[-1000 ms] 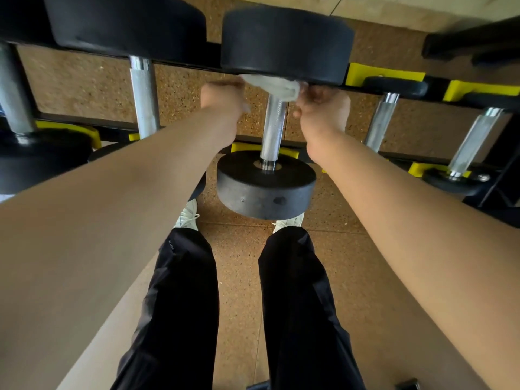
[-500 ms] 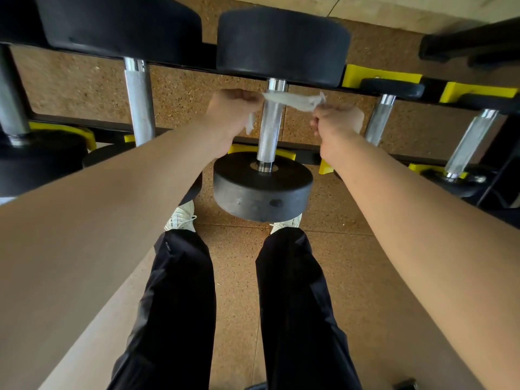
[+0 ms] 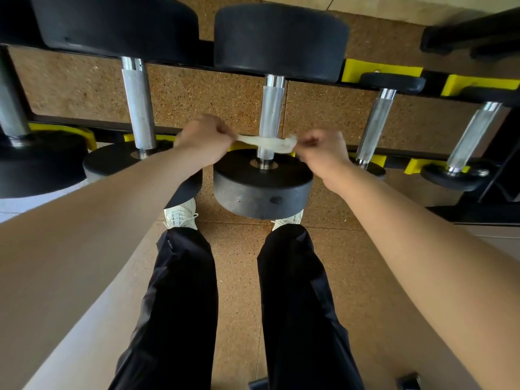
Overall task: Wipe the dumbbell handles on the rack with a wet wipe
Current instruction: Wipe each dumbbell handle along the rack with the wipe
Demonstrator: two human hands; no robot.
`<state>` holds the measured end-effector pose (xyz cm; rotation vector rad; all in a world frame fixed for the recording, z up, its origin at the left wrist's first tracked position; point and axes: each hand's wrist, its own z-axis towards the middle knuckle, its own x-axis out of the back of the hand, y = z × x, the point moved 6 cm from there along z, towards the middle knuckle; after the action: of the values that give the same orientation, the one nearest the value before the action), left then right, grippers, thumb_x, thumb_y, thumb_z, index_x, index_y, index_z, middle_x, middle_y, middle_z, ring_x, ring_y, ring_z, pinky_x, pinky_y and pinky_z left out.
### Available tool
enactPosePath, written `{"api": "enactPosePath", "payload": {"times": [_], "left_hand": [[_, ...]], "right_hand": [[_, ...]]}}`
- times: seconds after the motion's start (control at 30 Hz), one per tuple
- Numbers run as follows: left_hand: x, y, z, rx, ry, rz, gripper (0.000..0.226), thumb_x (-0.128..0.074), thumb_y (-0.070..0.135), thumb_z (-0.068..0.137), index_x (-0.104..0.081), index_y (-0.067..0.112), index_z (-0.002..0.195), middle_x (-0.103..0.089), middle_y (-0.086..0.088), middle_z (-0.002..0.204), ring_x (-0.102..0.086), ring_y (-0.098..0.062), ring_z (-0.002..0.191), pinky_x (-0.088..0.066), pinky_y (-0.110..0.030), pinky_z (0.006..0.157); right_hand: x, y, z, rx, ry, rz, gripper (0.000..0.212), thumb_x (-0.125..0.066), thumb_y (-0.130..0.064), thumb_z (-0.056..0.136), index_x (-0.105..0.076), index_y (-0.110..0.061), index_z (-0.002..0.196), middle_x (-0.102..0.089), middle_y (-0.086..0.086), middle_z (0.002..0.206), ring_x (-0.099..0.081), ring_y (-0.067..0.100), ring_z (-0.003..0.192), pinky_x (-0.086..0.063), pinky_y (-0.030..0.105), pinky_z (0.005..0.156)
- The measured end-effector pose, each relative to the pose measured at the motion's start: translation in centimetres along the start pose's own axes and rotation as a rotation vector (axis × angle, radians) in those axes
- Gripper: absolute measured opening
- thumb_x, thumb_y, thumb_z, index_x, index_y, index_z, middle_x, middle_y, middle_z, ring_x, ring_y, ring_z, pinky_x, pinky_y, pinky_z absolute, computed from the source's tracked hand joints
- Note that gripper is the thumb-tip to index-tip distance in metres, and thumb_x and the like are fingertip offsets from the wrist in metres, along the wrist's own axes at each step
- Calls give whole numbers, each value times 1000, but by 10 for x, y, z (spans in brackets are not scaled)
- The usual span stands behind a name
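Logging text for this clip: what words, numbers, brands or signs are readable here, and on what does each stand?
None can be read.
Too small to read: a small pale print on the left trouser leg.
No number or brand shows on the near dumbbell head, the wet wipe or the yellow rack pads.

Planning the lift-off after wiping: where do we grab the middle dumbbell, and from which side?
Take the middle dumbbell by its knurled handle, on the bare stretch beyond the wet wipe, coming from above with fingers across the bar. The round heads look too broad to grip, and open floor shows beneath the handle, so fingers should wrap under.
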<state>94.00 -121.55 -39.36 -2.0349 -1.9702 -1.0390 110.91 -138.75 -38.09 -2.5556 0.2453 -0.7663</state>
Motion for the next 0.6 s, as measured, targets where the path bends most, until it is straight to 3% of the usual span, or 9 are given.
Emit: {"api": "enactPosePath", "payload": {"times": [0.07,0.13,0.27,0.37,0.47,0.6], "left_hand": [[2,-10,5,56,76,434,26,-55,43,94,-67,25,107,-66,-6,114,-52,-31,121,-34,-50,111],[-3,-8,5,48,0,579,33,-54,45,92,-66,22,112,-63,-10,122,-45,-33,130,-23,-54,113],[-12,11,-1,-183,-95,500,30,-56,50,91,-72,30,105,-66,-2,118,-49,-32,126,-23,-56,111],[2,-4,1,-7,38,558,35,-54,44,94,-67,19,114,-64,-10,122,-47,-33,128,-23,-53,113],[8,-18,2,138,66,513,39,-55,39,96,-62,12,124,-61,-16,128,-47,-36,128,-29,-49,113],[-2,9,-5,-164,-1,381,24,-52,46,98,-68,30,107,-62,0,118,-47,-31,123,-30,-49,108]], "right_hand": [[-16,-11,-9,102,-133,-117,3,-74,-17,89,-71,-19,89,-66,-7,92,-61,6,83,-49,16,69],[-17,-10,-9,111,-164,-205,3,-75,-17,88,-72,-18,88,-66,-7,92,-61,5,84,-51,17,73],[0,6,3,17,-86,-326,2,-74,-17,88,-75,-17,90,-70,0,94,-65,13,88,-55,28,83],[-17,-14,-5,151,-199,-359,5,-75,-20,87,-73,-19,91,-69,-4,96,-62,9,88,-51,27,89],[-32,-25,-12,241,-277,-363,7,-77,-24,86,-73,-20,90,-68,-5,97,-62,8,90,-48,24,85],[-5,3,4,166,-67,-370,6,-68,-21,93,-66,-25,89,-67,-1,103,-63,14,93,-54,29,85]]}}
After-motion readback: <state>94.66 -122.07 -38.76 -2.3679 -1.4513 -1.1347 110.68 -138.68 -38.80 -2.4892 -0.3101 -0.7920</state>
